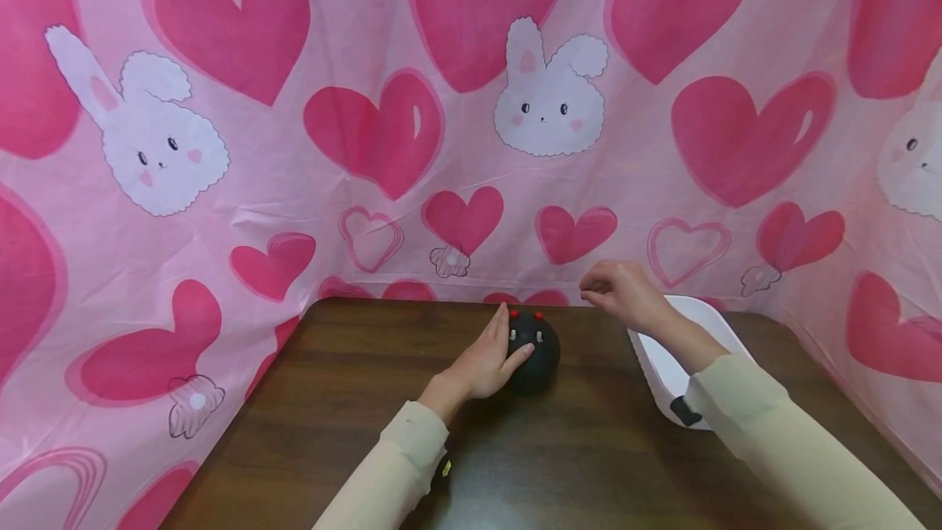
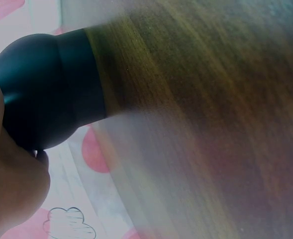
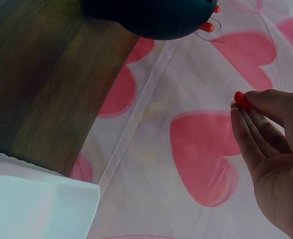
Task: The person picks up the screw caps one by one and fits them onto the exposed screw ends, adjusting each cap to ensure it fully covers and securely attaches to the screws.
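Observation:
A black rounded dome on a short cylindrical base (image 1: 536, 370) stands on the table near its back edge. Two red pegs (image 1: 539, 316) and two whitish pegs (image 1: 540, 337) stick out of its upper part. My left hand (image 1: 482, 362) holds the dome from the left, fingers along its side and thumb across its front. In the left wrist view the black dome (image 2: 37, 94) shows its smooth side, partly covered by the left hand (image 2: 17, 184). Raised to the right of the dome, my right hand (image 3: 275, 132) pinches a small red peg (image 3: 242, 100) between thumb and fingertips.
A white tray (image 1: 651, 362) stands on the right of the table, under the right forearm and partly hidden by it. The brown wooden table (image 1: 294, 424) meets a pink cloth (image 1: 471, 162) with hearts and rabbits at its back and sides.

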`<state>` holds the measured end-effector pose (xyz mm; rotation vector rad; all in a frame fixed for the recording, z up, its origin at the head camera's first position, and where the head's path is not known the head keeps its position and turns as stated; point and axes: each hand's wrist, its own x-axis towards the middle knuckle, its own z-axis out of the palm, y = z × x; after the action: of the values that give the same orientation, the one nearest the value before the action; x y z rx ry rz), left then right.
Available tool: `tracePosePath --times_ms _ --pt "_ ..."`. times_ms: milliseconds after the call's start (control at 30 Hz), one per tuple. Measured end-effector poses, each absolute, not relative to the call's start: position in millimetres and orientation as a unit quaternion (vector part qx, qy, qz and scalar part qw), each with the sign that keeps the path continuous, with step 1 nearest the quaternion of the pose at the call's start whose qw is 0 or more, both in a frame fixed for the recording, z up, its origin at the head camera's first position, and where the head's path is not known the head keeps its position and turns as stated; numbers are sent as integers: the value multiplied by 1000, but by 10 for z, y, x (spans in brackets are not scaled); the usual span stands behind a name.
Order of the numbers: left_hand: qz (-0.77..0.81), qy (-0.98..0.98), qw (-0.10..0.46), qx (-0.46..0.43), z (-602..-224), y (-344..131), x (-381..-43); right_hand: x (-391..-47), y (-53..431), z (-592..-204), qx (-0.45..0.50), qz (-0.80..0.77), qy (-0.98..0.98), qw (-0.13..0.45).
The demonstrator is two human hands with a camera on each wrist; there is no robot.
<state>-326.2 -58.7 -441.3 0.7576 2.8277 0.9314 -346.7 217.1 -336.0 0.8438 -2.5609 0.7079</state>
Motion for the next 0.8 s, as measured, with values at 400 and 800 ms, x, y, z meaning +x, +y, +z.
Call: tracePosePath --times_ms 400,800 --pt "307 920 37 241 -4394 -585 -3256 -3465 2082 -3371 321 248 -894 189" --pt "304 921 40 241 -4421 -579 -3282 -3448 1962 -3392 329 241 -893 188"
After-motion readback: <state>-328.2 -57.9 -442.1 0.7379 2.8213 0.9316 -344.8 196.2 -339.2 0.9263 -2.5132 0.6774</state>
